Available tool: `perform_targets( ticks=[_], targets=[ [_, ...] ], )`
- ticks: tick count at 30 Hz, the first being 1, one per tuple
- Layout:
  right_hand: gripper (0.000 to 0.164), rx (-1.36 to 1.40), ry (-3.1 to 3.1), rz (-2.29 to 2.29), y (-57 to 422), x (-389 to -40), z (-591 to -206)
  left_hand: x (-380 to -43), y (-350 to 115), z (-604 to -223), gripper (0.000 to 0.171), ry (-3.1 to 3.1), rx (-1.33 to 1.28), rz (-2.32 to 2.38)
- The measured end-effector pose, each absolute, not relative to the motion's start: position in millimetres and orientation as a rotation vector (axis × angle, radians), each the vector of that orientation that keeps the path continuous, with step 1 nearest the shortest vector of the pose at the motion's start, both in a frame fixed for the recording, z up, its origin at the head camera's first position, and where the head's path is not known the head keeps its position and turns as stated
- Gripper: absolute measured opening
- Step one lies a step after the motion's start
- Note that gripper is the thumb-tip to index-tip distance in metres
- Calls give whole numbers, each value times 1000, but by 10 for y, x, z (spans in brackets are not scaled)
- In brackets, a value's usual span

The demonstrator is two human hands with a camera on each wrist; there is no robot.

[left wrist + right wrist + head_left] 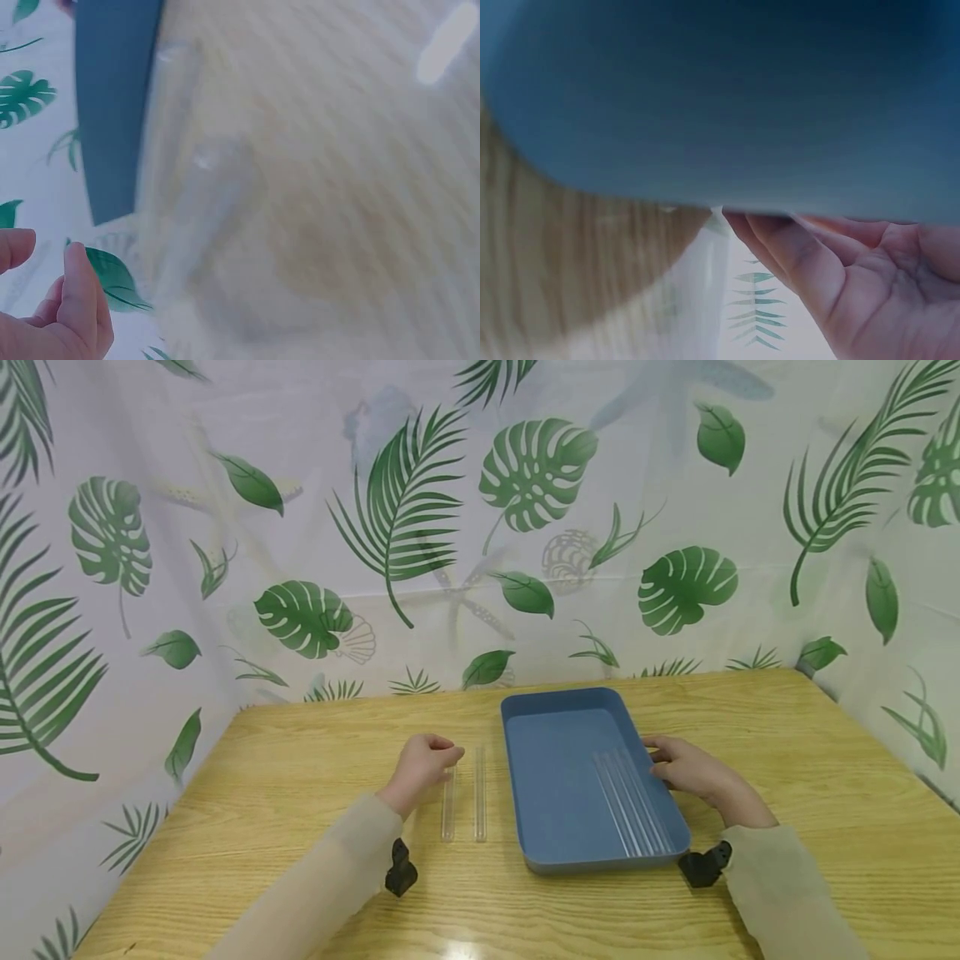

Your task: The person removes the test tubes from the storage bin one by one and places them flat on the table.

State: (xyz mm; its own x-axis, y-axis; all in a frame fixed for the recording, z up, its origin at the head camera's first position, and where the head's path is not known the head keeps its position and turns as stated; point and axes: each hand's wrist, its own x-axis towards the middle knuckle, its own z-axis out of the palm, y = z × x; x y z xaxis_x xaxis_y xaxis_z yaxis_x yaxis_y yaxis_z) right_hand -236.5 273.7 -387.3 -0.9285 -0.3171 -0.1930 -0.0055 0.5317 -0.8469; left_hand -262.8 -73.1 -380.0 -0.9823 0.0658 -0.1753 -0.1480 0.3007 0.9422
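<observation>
Two clear test tubes lie side by side on the table, the left test tube [448,810] and the right test tube [480,797]. My left hand [425,763] is over the far end of the left one. In the left wrist view a gap shows between thumb and fingers [79,300], with nothing seen in it. To the right is a blue tray [562,777], where several clear test tubes [633,802] lie parallel along its right side. My right hand [688,768] touches the tray's right wall with its fingertips, fingers fairly straight in the right wrist view.
The wooden table [322,760] reaches back to a leaf-printed cloth [420,543], which also hangs at both sides. A black wrist camera [401,868] is on the left wrist, and another black camera [703,865] on the right, close to the tray's near right corner.
</observation>
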Motion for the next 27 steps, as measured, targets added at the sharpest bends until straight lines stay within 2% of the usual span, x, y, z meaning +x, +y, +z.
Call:
perform_targets(
  ticks=[14,27],
  targets=[
    [50,-271,2452,-1343,2743,-2366,-3879,-2636,-259,-3545,40,2104,10,1784],
    [50,-260,2453,-1340,2744,-2363,-3877,-2541,208,-3679,33,2066,59,1690]
  ],
)
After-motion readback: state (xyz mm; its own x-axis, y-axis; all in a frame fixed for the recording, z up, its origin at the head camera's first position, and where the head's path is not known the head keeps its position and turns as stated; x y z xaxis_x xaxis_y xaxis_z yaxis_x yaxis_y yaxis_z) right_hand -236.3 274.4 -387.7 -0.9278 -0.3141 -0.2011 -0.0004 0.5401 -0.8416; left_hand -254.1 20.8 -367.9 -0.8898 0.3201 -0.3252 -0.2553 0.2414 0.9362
